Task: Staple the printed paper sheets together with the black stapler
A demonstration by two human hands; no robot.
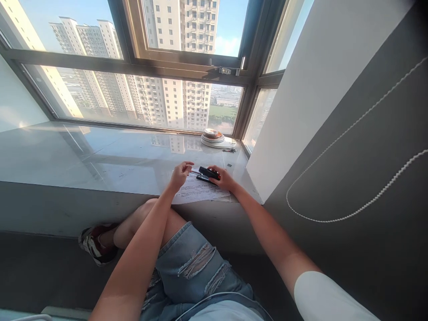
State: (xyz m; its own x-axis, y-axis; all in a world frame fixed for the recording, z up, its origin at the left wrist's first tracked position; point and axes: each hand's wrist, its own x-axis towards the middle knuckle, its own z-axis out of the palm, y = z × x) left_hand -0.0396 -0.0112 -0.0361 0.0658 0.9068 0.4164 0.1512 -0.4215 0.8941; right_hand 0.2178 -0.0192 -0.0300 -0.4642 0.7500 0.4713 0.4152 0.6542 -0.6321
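Note:
A black stapler (207, 173) lies on a printed sheet of paper (198, 191) near the front edge of the glossy windowsill (100, 156). My right hand (223, 179) is wrapped round the stapler's right end. My left hand (179, 174) hovers just left of the stapler, fingers curled in a pinch at its open front end; what they pinch is too small to make out.
A stack of plates (217, 139) stands at the back of the sill by the window frame, with small dark items (229, 150) beside it. A white wall panel (301, 98) closes off the right side. My bent knee and a sneaker (95, 243) are below the sill.

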